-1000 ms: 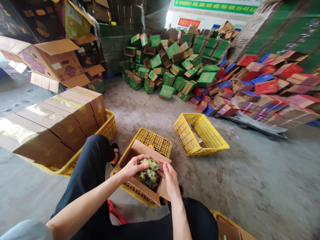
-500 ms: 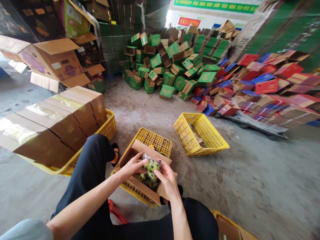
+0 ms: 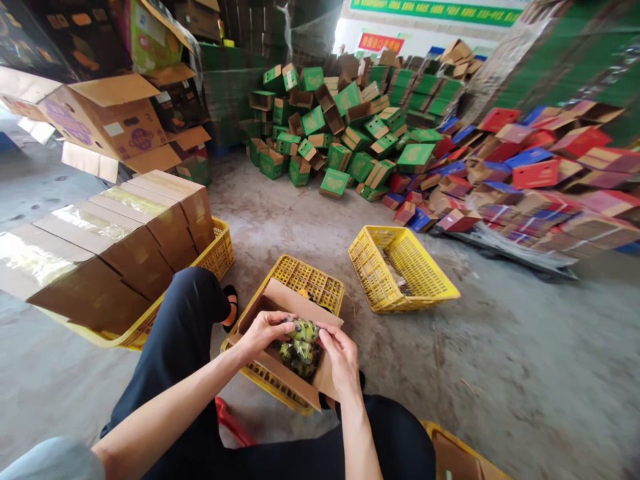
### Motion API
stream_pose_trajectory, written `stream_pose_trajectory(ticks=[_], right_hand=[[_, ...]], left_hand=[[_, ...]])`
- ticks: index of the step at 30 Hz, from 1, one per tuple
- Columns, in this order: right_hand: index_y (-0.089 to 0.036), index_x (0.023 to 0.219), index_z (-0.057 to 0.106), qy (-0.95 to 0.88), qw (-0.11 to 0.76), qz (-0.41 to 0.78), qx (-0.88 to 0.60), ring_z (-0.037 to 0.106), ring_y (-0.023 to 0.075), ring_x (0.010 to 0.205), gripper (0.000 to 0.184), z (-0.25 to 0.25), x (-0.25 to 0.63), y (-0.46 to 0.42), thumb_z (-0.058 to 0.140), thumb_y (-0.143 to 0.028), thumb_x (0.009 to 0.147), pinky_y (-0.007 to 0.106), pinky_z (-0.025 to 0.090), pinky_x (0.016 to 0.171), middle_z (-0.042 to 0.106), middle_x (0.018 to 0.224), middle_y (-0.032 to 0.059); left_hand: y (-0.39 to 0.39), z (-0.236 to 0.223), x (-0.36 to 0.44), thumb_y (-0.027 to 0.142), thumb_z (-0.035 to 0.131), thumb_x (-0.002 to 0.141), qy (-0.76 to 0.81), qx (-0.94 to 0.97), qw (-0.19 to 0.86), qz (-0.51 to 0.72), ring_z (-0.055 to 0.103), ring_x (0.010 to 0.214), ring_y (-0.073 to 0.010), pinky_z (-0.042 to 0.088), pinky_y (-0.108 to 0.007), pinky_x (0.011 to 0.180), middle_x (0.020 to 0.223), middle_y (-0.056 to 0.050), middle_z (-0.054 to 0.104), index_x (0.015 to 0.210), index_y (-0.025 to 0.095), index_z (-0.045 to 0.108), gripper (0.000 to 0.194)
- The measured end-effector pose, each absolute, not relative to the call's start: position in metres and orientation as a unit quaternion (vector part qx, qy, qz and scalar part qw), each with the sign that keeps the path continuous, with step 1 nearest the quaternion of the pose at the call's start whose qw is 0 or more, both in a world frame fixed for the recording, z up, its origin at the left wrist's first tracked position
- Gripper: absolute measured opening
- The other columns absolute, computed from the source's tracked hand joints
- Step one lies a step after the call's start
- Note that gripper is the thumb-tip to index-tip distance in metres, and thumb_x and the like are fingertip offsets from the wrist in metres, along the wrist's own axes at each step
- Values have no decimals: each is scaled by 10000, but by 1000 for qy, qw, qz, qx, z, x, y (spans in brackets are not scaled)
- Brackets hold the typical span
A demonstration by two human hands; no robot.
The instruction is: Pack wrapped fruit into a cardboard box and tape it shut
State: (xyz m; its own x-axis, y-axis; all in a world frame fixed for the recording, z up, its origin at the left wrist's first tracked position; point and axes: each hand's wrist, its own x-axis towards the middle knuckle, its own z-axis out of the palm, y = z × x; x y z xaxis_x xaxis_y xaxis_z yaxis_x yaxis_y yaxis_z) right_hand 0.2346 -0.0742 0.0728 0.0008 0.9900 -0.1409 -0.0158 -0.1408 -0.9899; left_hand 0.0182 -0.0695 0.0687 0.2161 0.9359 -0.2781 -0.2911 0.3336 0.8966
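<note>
Between my two hands is a clear plastic bag (image 3: 303,352) of round green things with dark spots; I cannot tell exactly what they are. My left hand (image 3: 267,331) pinches the bag's upper left edge with thumb and fingers. On the other side, my right hand (image 3: 341,350) grips the upper right corner. The bag is at the mouth of an open cardboard box (image 3: 295,302), whose flaps are folded outward. Under the box is a yellow plastic crate (image 3: 285,270) with a grid surface. Something orange and black shows just behind the far flap.
Taped cartons (image 3: 135,227) fill a yellow crate on the left. Another yellow crate (image 3: 425,270) with small items inside stands ahead on the right. Green boxes (image 3: 313,121) and red and blue boxes (image 3: 535,175) are heaped farther back. A red object (image 3: 233,421) lies between my legs.
My fingers have closed in on the bag's upper edge, and its loose top plastic now lies lower. My right fingers have shifted up to the corner.
</note>
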Motion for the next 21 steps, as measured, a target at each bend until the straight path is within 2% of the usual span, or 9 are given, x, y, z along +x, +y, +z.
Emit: stream_pose_trajectory(ticks=[4,10,13,15,18,19,21], right_hand=[[-232,976,814,-414,498,542,-535,727,323,1040,369,72,234,-75,817,-539,770,461,587,957,796,1071,96],[-215,957,813,-370,536,538,-535,731,298,1017,367,67,235,-74,853,-503,733,445,588,959,799,1041,88],[-207,958,806,-368,550,530,-530,730,282,1005,367,65,237,-74,849,-500,742,433,583,957,795,1040,85],[-209,957,801,-377,555,522,-527,727,277,1010,347,65,238,-74,839,-489,757,427,573,963,793,1038,84],[-216,951,800,-410,550,510,-519,719,282,1052,305,66,238,-75,829,-459,770,431,542,1007,793,1049,83],[-220,944,799,-419,547,511,-514,716,284,1071,288,67,237,-75,828,-447,770,435,529,1027,793,1060,83],[-228,919,795,-431,543,518,-501,708,290,1108,248,67,236,-76,821,-425,771,444,510,1052,791,1084,81]], left_hand=[[-70,71,19,546,874,720,431,369,688,452,691,1084,-304,570,-354,876,1220,-118,741,1152,164,793,582],[-71,67,24,476,914,688,407,326,708,477,663,1179,-329,553,-390,974,1364,-130,668,1068,160,801,508],[-70,71,23,431,923,699,389,277,733,484,618,1271,-317,512,-401,1059,1435,-130,615,1266,200,715,646],[-69,73,20,487,879,752,399,223,756,469,607,1296,-310,516,-414,1064,1496,-132,555,1410,246,604,753],[-67,75,18,620,754,837,402,161,807,402,686,1180,-320,546,-450,1027,1415,-177,598,1446,211,546,763],[-67,74,18,596,756,849,391,160,820,386,702,1149,-316,548,-451,1027,1364,-181,629,1414,188,566,723],[-68,70,19,447,827,835,363,177,828,388,704,1141,-290,543,-427,1040,1305,-165,662,1314,164,627,591]])
